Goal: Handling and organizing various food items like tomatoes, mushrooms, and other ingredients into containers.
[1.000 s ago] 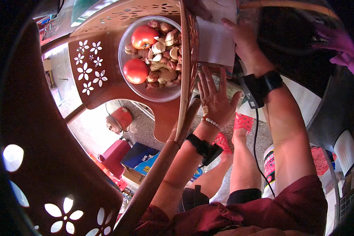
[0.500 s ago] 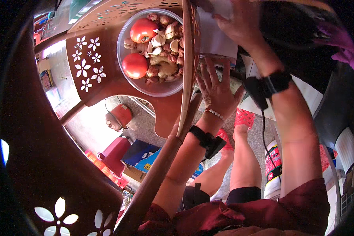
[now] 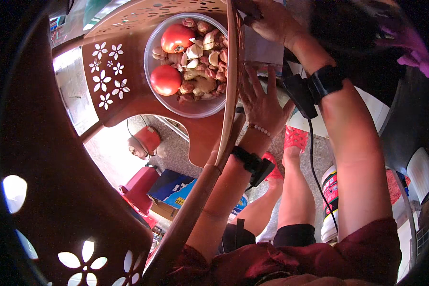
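Observation:
My left hand (image 3: 263, 106) is open, fingers spread, beside the curved brown chair edge; its fingertips reach the near end of a pale, flat-faced object (image 3: 267, 50) whose kind I cannot make out. Beyond it, my right hand (image 3: 270, 23) reaches left over the far part of that object. Its thumb stands apart from the other fingers, which run into shadow at the top edge, so their contact is unclear. On the brown plastic chair (image 3: 128, 107) left of my hands sits a clear round bowl (image 3: 149, 78) with two tomatoes (image 3: 166, 80), garlic cloves (image 3: 194, 51), ginger (image 3: 205, 85) and small reddish bulbs.
A chair rail (image 3: 190, 209) slants past my left forearm. A black cable (image 3: 314, 162) hangs from my right wrist device. Below left are a blue carton (image 3: 169, 188) and a red-and-white appliance (image 3: 145, 142). A labelled tub (image 3: 330, 200) stands by my right arm.
My right hand has moved left toward the chair edge, over the pale object. My left hand stays nearly in place, still spread. The view has shifted slightly.

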A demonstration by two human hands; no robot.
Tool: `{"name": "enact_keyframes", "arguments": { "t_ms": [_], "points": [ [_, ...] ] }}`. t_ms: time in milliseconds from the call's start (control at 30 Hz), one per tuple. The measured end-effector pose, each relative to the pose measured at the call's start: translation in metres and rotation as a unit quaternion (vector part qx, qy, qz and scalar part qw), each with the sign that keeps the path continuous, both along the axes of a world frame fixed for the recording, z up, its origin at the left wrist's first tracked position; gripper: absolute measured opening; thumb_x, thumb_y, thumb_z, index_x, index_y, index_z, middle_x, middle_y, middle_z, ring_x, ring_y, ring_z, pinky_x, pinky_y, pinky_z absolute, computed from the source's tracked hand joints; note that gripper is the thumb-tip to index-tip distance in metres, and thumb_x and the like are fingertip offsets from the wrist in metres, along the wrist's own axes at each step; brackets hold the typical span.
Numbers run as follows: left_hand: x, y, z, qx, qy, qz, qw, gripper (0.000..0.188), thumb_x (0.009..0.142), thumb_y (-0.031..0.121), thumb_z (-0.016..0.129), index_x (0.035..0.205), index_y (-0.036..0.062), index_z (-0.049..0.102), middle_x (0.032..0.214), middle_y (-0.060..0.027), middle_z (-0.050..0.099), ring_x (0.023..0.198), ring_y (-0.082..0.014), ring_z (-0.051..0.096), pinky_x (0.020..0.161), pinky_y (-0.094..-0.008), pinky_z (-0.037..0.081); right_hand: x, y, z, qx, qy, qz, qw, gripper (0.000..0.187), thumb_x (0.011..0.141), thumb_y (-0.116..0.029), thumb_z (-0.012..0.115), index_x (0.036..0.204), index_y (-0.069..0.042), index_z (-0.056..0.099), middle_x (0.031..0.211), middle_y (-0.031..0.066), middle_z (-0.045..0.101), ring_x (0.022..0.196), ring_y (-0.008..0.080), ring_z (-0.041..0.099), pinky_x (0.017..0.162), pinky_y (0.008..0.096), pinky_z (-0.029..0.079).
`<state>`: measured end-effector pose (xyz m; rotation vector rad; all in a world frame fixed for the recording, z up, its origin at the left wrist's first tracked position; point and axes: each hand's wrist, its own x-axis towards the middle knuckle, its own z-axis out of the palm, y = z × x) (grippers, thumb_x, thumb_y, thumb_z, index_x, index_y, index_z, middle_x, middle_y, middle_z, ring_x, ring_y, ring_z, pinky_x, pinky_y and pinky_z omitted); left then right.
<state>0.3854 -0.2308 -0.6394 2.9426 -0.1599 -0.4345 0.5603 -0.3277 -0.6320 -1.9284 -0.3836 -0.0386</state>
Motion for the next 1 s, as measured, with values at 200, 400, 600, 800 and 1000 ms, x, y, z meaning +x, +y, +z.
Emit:
{"name": "enact_keyframes", "arguments": {
  "t_ms": [200, 400, 600, 800, 1000],
  "points": [
    [0.01, 0.001, -0.019, 0.01, -0.054, 0.016, 0.998, 0.089, 0.069, 0.053, 0.061, 0.137, 0.0106, 0.023, 0.14, -0.03, 0.004, 0.127, -0.0487, 0.009, 0.102, -0.056, 0.013, -0.012, 0.0, -0.007, -0.036, -0.004, -0.001, 0.999, 0.034, 0.07, -0.011, 0.059, 0.102, -0.001, 0.051, 0.092, 0.0223, 0.056, 0.093, 0.039, 0.053, 0.075, 0.0413, 0.043],
    [0.017, 0.003, -0.038, 0.018, -0.095, 0.009, 0.995, 0.084, 0.073, 0.063, 0.046, 0.136, 0.0113, 0.026, 0.137, -0.0346, 0.009, 0.126, -0.0518, 0.011, 0.101, -0.0582, 0.009, -0.026, 0.004, -0.017, -0.082, 0.0, -0.062, 0.995, 0.035, 0.069, -0.012, 0.06, 0.101, -0.001, 0.052, 0.091, 0.0227, 0.056, 0.091, 0.0397, 0.053, 0.075, 0.0441, 0.044],
    [0.012, 0.004, -0.034, 0.006, -0.081, 0.03, 0.996, 0.092, 0.071, 0.055, 0.058, 0.139, 0.0117, 0.014, 0.139, -0.0303, 0.006, 0.127, -0.0497, 0.008, 0.101, -0.057, 0.01, -0.033, 0.005, -0.008, -0.022, 0.046, -0.051, 0.997, 0.038, 0.068, -0.01, 0.059, 0.104, -0.001, 0.05, 0.093, 0.0228, 0.057, 0.092, 0.0409, 0.053, 0.077, 0.0444, 0.044],
    [-0.007, 0.01, -0.019, -0.035, -0.06, 0.054, 0.996, 0.083, 0.075, 0.043, 0.06, 0.139, 0.0118, 0.017, 0.139, -0.0306, 0.004, 0.128, -0.0486, 0.007, 0.102, -0.055, 0.014, -0.025, 0.011, -0.032, -0.069, 0.061, -0.071, 0.993, 0.039, 0.069, -0.011, 0.057, 0.107, -0.004, 0.049, 0.094, 0.0222, 0.057, 0.091, 0.0421, 0.052, 0.074, 0.0463, 0.043],
    [-0.111, 0.076, 0.032, -0.358, 0.33, 0.177, 0.855, 0.042, 0.088, 0.018, 0.048, 0.125, 0.0004, 0.039, 0.113, -0.0211, 0.055, 0.106, -0.031, 0.053, 0.091, -0.0432, 0.04, -0.028, 0.008, -0.019, -0.063, 0.031, -0.073, 0.995, 0.035, 0.071, -0.01, 0.057, 0.105, -0.005, 0.049, 0.092, 0.0216, 0.057, 0.09, 0.0416, 0.052, 0.071, 0.0477, 0.042]
  ]
}}
